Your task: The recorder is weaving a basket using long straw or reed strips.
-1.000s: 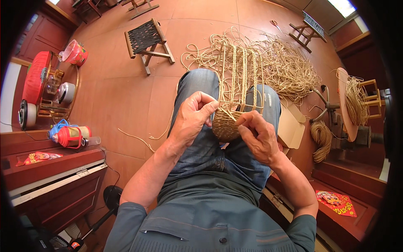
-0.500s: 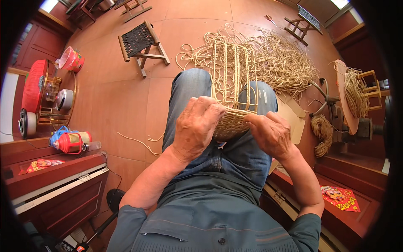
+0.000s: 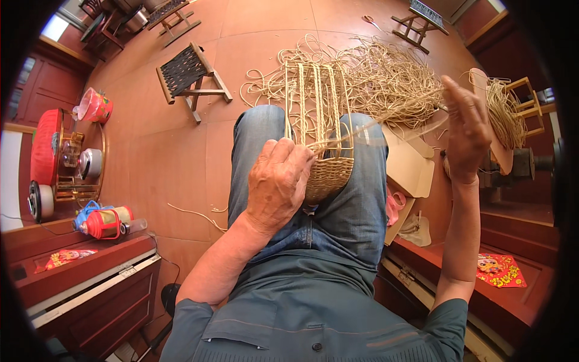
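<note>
Between my knees rests a woven basket [image 3: 329, 179] of straw-coloured cord. Its near end is closely woven, while long open uprights of an oblong frame [image 3: 320, 96] stretch away from it. At the left of the woven rim, my left hand [image 3: 278, 184] is closed, pinching the rim and the cord there; its fingertips are partly hidden. A strand of cord [image 3: 386, 122] runs taut and blurred from the rim out to the right. My right hand [image 3: 467, 130] is raised there, fingers pressed together, with the strand's far end at them.
Beyond my knees lies a tangled heap of cord [image 3: 398, 84]. A cardboard box [image 3: 413, 163] sits right of my leg, and a coil of cord [image 3: 506, 120] hangs on a stand. At left are a folding stool [image 3: 184, 71], a red bucket [image 3: 96, 106] and a red thermos [image 3: 105, 223].
My right hand has left the basket's rim and swung up to the right, drawing out a strand of cord. My left hand stays on the rim. The view has shifted slightly.
</note>
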Tool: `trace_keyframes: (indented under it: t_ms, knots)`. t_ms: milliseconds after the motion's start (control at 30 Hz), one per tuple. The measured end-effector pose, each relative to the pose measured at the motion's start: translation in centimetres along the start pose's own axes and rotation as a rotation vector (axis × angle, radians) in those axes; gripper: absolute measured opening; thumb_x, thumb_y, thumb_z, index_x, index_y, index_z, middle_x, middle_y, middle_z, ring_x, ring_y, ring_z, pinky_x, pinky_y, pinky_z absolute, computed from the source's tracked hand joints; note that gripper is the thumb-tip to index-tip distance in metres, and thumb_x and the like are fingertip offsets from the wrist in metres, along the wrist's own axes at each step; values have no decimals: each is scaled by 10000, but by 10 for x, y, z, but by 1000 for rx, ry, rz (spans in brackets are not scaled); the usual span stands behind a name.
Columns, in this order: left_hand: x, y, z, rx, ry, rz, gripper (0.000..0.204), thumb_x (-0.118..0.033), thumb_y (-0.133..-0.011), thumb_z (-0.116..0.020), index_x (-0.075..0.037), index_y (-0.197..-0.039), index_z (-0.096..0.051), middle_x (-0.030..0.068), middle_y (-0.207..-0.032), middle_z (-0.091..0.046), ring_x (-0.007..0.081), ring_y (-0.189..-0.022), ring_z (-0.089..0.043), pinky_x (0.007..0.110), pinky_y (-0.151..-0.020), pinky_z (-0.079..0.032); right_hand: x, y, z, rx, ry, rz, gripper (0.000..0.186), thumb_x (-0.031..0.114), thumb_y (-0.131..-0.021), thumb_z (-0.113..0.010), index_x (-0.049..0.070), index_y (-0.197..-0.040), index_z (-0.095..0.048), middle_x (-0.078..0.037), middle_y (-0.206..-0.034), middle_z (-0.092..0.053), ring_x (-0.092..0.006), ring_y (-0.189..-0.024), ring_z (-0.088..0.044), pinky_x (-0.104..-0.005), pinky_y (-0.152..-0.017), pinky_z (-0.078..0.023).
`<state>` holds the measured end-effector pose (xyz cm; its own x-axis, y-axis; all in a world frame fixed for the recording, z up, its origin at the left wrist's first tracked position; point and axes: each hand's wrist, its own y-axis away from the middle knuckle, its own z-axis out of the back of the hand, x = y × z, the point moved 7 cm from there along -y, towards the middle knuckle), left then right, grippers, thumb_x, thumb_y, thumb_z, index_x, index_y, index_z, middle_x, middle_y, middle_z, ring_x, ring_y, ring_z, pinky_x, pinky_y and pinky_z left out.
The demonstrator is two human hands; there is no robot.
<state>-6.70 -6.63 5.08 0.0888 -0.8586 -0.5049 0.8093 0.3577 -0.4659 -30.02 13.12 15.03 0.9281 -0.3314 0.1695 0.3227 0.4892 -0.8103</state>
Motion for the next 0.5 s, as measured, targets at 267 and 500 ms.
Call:
trace_keyframes:
  t_ms: [267, 500]
  knots:
    - [-11, 3, -6, -51, -180, -65, 138, -53, -889, -791, -83, -987, -698, 73, -892, -604, 278, -852, -604, 407, -784, -499, 13, 64, -29, 230, -442, -545, 103, 33, -986, -777, 46, -1088, -787, -11, -976, -728, -83, -865, -637, -244, -760, -516]
    - [-22, 18, -12, 44, -317, -129, 315, -107, -906, -709, -36, -1213, -714, 62, -894, -571, 249, -839, -601, 401, -760, -508, 72, 137, -85, 617, -1002, -963, 488, 81, -1020, -728, -20, -1479, -599, -140, -1300, -734, -203, -1205, -710, -350, -1059, -571]
